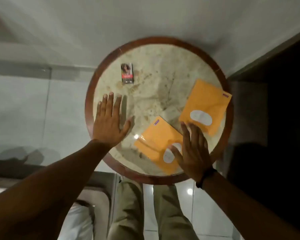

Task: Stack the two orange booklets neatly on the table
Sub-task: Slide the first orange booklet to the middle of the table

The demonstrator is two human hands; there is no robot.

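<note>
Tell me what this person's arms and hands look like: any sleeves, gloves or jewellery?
Both forearms are bare, with no sleeves in view and no gloves. The left hand carries nothing on its wrist or fingers that I can see. The right hand has a dark band around the wrist, perhaps a bracelet or hair tie; the blur hides finer detail. No rings show.

This looks like a dim living space, a home or perhaps a hotel room. A small round desk [220, 78] with a marble-like top and a dark red wooden rim stands on glossy pale floor tiles [206, 213] that reflect a ceiling light. What seems to be upholstered seating [97, 193] sits at the lower left, and a small printed box [127, 73] lies on the desk.
</note>
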